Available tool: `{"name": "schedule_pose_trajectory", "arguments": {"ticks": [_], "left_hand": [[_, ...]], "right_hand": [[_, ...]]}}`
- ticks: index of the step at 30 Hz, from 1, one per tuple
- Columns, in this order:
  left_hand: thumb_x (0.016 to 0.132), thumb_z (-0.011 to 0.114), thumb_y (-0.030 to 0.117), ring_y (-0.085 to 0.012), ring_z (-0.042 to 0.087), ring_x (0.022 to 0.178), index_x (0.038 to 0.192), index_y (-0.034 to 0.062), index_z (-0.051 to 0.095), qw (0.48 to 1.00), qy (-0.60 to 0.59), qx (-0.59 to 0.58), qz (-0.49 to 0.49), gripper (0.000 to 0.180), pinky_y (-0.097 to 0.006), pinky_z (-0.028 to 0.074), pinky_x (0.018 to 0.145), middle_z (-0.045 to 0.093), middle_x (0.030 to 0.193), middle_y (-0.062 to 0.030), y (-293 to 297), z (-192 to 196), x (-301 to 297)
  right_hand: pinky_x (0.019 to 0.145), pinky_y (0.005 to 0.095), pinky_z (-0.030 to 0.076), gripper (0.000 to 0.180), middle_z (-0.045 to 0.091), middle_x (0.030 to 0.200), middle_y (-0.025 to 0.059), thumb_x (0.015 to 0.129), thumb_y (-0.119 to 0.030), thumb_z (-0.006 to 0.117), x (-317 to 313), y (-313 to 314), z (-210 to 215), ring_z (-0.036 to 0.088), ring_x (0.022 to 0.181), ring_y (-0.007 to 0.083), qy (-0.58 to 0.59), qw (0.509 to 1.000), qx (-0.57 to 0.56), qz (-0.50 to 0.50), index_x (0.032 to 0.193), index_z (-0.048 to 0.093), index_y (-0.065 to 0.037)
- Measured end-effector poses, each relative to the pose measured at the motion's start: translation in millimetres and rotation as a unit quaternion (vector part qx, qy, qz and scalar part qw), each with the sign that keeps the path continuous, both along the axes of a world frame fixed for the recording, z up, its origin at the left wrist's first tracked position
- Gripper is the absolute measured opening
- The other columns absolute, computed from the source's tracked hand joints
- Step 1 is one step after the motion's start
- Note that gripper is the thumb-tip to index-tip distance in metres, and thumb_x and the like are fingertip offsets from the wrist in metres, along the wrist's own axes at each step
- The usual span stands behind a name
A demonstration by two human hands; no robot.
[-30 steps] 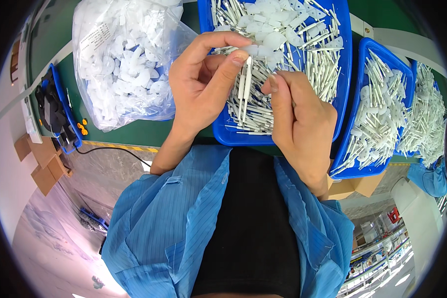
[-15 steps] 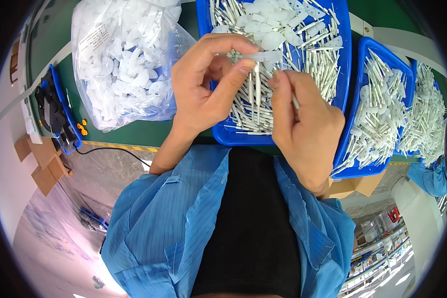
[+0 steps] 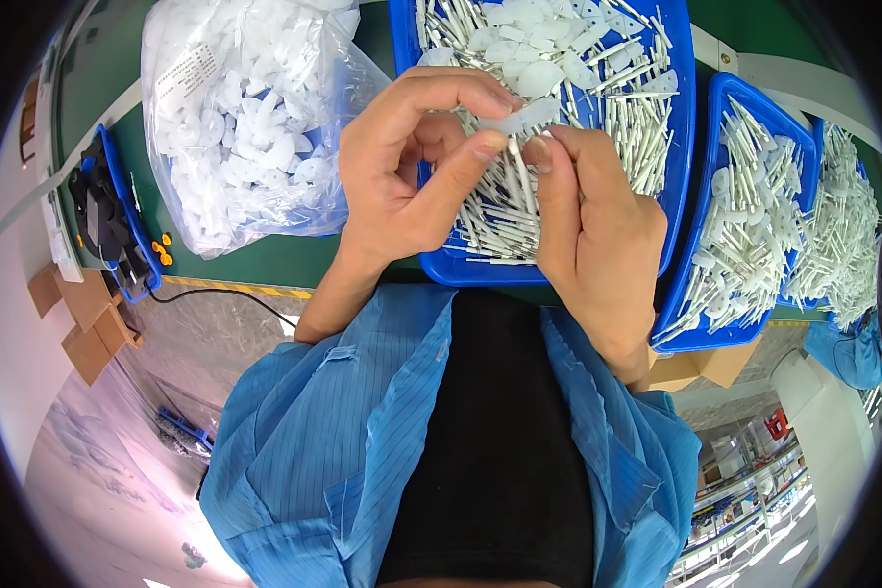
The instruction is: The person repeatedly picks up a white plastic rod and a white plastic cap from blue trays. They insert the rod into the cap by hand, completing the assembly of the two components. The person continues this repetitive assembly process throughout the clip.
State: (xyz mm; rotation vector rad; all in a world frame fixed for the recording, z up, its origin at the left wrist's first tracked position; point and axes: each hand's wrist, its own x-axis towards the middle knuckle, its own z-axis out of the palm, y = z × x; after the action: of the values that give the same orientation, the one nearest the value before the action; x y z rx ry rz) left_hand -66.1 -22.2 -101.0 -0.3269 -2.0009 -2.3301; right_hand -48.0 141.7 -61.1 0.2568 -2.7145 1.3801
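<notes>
Between the thumb and index finger of my left hand [image 3: 402, 171] is a translucent white plastic piece [image 3: 527, 118], flat and held sideways. Thin white rods [image 3: 515, 181] hang from its lower side, by my left thumb. My right hand [image 3: 603, 230] is closed in a pinch, its thumb and index fingertips right at the plastic piece and the rods. What lies between those right fingertips is hidden. Both hands are above a blue tray [image 3: 451, 271] filled with similar white rods, with loose translucent plastic pieces [image 3: 539, 44] lying on top at the far side.
Left of the tray, a clear bag [image 3: 250, 147] of white plastic pieces rests on the green table [image 3: 255, 250]. Another blue tray [image 3: 691, 338] of rods stands at right, with a further heap [image 3: 838, 235] beyond. At far left are a blue bin [image 3: 127, 211] and small orange parts [image 3: 164, 250].
My right hand has moved slightly up and left, bringing its fingertips to the plastic piece. The piece has tilted, its right end higher, and the hanging rods have swung into a slant.
</notes>
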Motion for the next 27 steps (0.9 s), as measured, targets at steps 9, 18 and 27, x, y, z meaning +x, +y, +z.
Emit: {"name": "schedule_pose_trajectory", "arguments": {"ticks": [9, 18, 27], "left_hand": [[0.081, 0.075, -0.006, 0.0018, 0.042, 0.053, 0.100, -0.0035, 0.065, 0.999, -0.028, 0.028, -0.005, 0.022, -0.016, 0.032, 0.047, 0.067, 0.106, -0.0121, -3, -1, -1], [0.076, 0.079, -0.001, 0.0002, 0.041, 0.049, 0.093, -0.0009, 0.070, 0.992, 0.109, -0.065, -0.001, 0.019, -0.016, 0.032, 0.046, 0.071, 0.099, -0.0128, -5, 9, -7], [0.069, 0.086, 0.003, -0.0074, 0.051, 0.055, 0.103, -0.0015, 0.070, 0.965, 0.155, -0.197, -0.077, 0.038, -0.022, 0.044, 0.055, 0.064, 0.097, -0.0143, -12, 25, -9]], "right_hand": [[0.047, 0.0371, 0.049, 0.009, 0.064, 0.069, 0.0109, 0.096, -0.010, 0.060, -6, 11, -16, 0.064, 0.053, 0.0278, -0.122, 0.965, -0.215, 0.086, 0.103, 0.059, -0.005], [0.041, 0.0308, 0.042, 0.020, 0.056, 0.061, 0.0049, 0.086, -0.005, 0.072, 6, -6, -15, 0.055, 0.045, 0.0164, 0.158, 0.987, 0.003, 0.019, 0.101, 0.060, -0.001], [0.054, 0.0362, 0.045, 0.025, 0.059, 0.080, 0.0078, 0.078, -0.006, 0.074, -3, 13, -34, 0.056, 0.064, 0.0260, 0.185, 0.978, -0.012, 0.099, 0.100, 0.062, -0.003]]}}
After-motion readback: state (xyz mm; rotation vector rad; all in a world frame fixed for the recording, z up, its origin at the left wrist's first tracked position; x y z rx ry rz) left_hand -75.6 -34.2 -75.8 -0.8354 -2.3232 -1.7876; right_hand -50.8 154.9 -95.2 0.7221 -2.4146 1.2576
